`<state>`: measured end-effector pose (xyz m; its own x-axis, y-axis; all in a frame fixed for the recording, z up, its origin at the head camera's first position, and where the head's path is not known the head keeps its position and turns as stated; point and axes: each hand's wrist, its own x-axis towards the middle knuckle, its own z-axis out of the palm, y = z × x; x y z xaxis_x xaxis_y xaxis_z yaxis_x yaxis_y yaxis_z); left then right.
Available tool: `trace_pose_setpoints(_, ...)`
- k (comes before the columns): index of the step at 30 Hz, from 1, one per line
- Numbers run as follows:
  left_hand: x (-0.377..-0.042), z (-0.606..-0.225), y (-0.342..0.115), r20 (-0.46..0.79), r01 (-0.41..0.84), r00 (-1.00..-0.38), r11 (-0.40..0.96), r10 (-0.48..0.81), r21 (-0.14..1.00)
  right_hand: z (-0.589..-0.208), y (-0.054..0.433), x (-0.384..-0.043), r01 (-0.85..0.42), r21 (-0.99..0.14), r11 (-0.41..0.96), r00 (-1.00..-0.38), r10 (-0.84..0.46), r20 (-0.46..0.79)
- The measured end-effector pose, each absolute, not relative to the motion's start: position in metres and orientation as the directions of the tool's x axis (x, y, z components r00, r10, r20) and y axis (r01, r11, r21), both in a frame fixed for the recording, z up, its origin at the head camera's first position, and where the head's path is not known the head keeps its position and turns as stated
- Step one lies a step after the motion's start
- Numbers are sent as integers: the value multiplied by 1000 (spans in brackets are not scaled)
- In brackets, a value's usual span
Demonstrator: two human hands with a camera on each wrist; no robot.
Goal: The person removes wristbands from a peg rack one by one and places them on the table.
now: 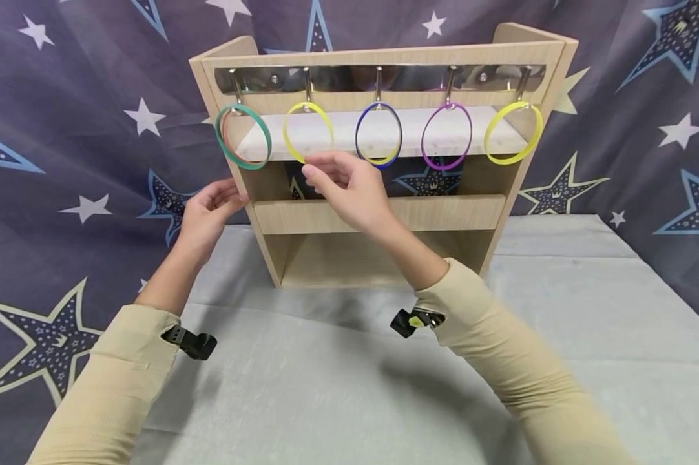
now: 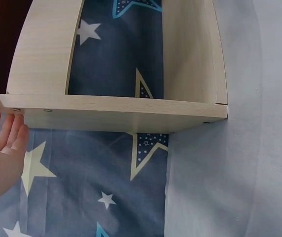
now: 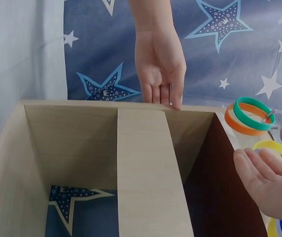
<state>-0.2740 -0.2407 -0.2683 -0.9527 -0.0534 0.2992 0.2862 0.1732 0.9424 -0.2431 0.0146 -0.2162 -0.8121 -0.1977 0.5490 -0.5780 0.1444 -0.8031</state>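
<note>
My right hand [image 1: 352, 187] is at the second hook from the left, thumb and index fingertip pinching the lower edge of a thin yellow ring [image 1: 287, 132]. That ring still hangs from its hook; the other fingers are loosely bent below it. My left hand [image 1: 205, 216] rests against the left side panel [image 2: 116, 118] of a wooden rack, fingers straight along its outer face and thumb at the front edge. On the leftmost hook hang a green ring [image 1: 268, 135] and an orange ring [image 3: 252, 129].
A blue ring [image 1: 357, 132] with yellow behind it, a purple ring [image 1: 424, 145] and another yellow ring [image 1: 538, 132] hang from the other hooks on the metal strip [image 1: 416, 79]. The rack stands on a grey cloth-covered table [image 1: 303, 374] before a star-patterned curtain [image 1: 111, 64].
</note>
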Motion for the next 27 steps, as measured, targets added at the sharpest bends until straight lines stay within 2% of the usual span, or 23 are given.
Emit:
trace_pose_setpoints(12,-273,-266,-240,309,295,-950,184,-52,938,-210,-8,-241,-570,-812,123,-813,-223,537)
trace_pose_setpoints(22,-273,-265,-241,290,273,-956,205,-53,940,-205,-29,-245,-579,-813,62,-807,-182,562)
trace_pose_setpoints(27,-273,-266,-241,287,264,-957,260,-52,929,-204,-34,-246,-555,-831,22,-822,-167,545)
